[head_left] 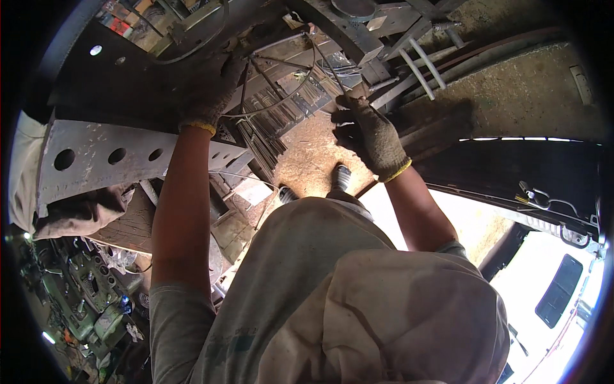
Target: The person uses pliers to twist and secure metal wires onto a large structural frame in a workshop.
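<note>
A round frame of thin metal rod (296, 93) with spokes stands at the top centre. My left hand (216, 105), in a grey glove with a yellow cuff, is at the frame's left side, against a dark steel plate (147, 89). Deep shadow hides its fingers, so its grip does not show. To the right, my right hand (377, 136) wears the same kind of glove. Its thumb and forefinger close around the lower end of a thin metal rod (327, 66), which slants up and left to the frame's top edge.
Below my left hand runs a steel beam (134, 153) with round holes. Metal bars (262, 105) lie in rows beneath the frame. A small ladder-like piece (422, 70) leans at the upper right. Green machinery (89, 288) stands lower left, and a white vehicle (543, 307) lower right.
</note>
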A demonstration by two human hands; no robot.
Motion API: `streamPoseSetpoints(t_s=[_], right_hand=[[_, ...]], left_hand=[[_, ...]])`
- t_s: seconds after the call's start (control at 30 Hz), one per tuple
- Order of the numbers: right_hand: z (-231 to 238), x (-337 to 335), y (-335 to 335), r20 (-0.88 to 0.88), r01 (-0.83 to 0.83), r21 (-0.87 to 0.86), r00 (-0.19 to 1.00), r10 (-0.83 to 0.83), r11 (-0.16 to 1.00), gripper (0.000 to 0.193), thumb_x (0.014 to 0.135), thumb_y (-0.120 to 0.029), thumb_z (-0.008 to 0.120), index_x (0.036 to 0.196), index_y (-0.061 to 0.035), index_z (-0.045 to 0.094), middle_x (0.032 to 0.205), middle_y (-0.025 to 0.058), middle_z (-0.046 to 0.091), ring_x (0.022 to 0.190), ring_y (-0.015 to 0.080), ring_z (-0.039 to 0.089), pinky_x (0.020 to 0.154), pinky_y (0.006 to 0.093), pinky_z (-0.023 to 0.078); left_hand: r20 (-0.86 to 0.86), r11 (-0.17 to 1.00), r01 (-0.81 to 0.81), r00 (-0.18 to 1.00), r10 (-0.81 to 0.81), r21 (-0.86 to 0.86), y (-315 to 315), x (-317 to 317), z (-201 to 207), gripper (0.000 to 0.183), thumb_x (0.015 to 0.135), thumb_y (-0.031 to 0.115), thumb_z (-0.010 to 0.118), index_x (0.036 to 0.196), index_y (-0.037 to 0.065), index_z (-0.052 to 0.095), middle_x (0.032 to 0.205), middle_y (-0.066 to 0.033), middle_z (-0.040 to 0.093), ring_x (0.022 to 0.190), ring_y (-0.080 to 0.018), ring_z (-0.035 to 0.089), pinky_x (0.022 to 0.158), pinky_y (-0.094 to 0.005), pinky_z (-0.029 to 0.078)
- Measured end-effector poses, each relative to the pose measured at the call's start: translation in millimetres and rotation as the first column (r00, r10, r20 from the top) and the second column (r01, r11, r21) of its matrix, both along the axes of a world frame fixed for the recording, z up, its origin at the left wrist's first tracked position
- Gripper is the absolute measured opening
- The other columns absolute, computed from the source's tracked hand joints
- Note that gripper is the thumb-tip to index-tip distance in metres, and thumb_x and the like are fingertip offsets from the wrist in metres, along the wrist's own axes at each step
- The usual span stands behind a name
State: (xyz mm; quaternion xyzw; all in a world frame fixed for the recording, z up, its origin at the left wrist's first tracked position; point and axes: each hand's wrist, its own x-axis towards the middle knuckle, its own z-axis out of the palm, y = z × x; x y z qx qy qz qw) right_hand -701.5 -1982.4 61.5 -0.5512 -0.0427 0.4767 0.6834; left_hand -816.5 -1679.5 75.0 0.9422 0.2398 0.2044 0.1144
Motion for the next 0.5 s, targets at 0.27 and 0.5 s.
streamPoseSetpoints(t_s=[0.27,0.5], right_hand=[[-9,-85,79,-0.357,0.474,0.146,0.844,-0.401,0.868,0.058,0.101,-0.047,0.049,0.141,-0.007,0.041,0.123,0.0178,0.056,0.098,0.0302,0.06,0.09,0.0448,0.051],[-1,-82,80,-0.144,0.355,0.109,0.93,-0.339,0.929,0.037,0.099,-0.03,0.052,0.132,-0.0125,0.055,0.062,-0.0056,0.035,0.046,0.0062,0.034,0.041,0.0225,0.027]], left_hand=[[-0.002,0.998,0.006,1.0,-0.006,0.069,15,6,-27,0.042,0.091,0.048,0.055,0.108,0.013,0.07,0.112,-0.0134,0.068,0.104,-0.0334,0.064,0.088,-0.0433,0.05],[-0.152,0.992,-0.114,0.983,0.105,-0.054,7,4,-17,0.043,0.092,0.049,0.056,0.111,0.014,0.069,0.113,-0.0147,0.068,0.105,-0.0338,0.064,0.09,-0.0432,0.05]])
